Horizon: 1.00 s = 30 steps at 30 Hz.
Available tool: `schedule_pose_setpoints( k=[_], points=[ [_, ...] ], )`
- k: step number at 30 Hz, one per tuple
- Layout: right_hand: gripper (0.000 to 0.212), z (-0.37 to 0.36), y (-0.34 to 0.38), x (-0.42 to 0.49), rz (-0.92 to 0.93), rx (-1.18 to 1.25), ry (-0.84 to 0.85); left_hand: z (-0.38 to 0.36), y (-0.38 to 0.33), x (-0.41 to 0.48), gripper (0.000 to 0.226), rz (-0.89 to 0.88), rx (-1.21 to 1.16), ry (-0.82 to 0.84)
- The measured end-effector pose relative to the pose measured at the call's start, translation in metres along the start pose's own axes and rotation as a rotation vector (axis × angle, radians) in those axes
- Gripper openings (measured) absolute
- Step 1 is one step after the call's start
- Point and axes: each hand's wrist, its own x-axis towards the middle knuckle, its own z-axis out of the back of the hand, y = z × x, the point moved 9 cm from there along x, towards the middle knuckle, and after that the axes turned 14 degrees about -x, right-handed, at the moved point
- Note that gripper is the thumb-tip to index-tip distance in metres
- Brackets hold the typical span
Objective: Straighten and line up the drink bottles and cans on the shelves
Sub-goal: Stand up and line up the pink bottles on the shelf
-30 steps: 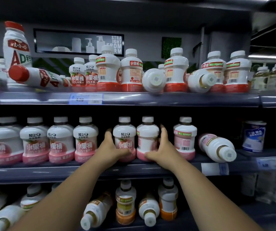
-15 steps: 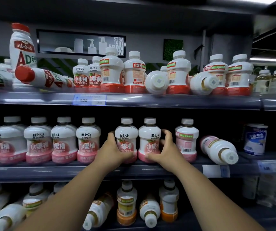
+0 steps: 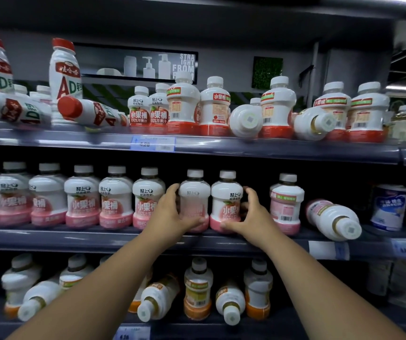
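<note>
As left hand (image 3: 170, 217) grips blurred pink bottle (image 3: 194, 195), right hand (image 3: 251, 217) grips neighbouring bottle (image 3: 226, 198)

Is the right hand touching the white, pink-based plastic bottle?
Touching: head view shows right hand gripping the white, pink-based plastic bottle, thumb on its base.

On the middle shelf (image 3: 74, 238) a toppled bottle (image 3: 331, 219) lies right of the upright row (image 3: 81, 197).

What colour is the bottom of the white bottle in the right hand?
Bottle bottom: pink, head view.
</note>
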Motion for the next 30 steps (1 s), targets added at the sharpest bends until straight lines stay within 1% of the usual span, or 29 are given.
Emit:
schedule_pose_setpoints(
  k=[3, 5, 8, 10, 12, 16, 18, 22, 25, 27, 30],
  points=[
    [0.121, -0.005, 0.011, 0.0, 0.027, -0.021, -0.004, 0.017, -0.008, -0.012, 0.089, -0.056, 0.108, -0.041],
    [0.12, -0.011, 0.021, 0.001, 0.043, -0.024, 0.002, 0.023, -0.014, -0.017, 0.08, -0.079, 0.135, -0.043],
    [0.122, -0.017, 0.031, 0.0, 0.047, -0.009, 0.0, 0.024, -0.022, -0.022, 0.069, -0.084, 0.131, 0.008],
    [0.124, -0.017, 0.033, -0.004, 0.042, 0.004, 0.004, 0.02, -0.027, -0.024, 0.066, -0.098, 0.118, 0.041],
    [0.122, -0.011, 0.031, -0.011, 0.036, 0.017, -0.019, 0.012, -0.034, -0.025, 0.066, -0.119, 0.098, 0.087],
    [0.106, 0.013, 0.018, -0.032, 0.004, -0.006, -0.133, -0.02, -0.045, -0.025, 0.072, -0.134, -0.008, 0.195],
    [0.097, 0.034, 0.009, -0.044, -0.015, -0.018, -0.199, -0.043, -0.048, -0.024, 0.071, -0.133, -0.057, 0.255],
    [0.078, 0.08, -0.011, -0.071, -0.057, -0.038, -0.341, -0.086, -0.061, -0.021, 0.072, -0.139, -0.14, 0.318],
    [0.066, 0.112, -0.029, -0.094, -0.047, -0.011, -0.469, -0.112, -0.069, -0.02, 0.074, -0.153, -0.176, 0.286],
    [0.059, 0.128, -0.046, -0.104, -0.057, -0.052, -0.528, -0.13, -0.073, -0.02, 0.078, -0.157, -0.179, 0.251],
    [0.055, 0.145, -0.079, -0.11, -0.097, -0.067, -0.62, -0.158, -0.079, -0.022, 0.086, -0.165, -0.181, 0.223]
  ],
)
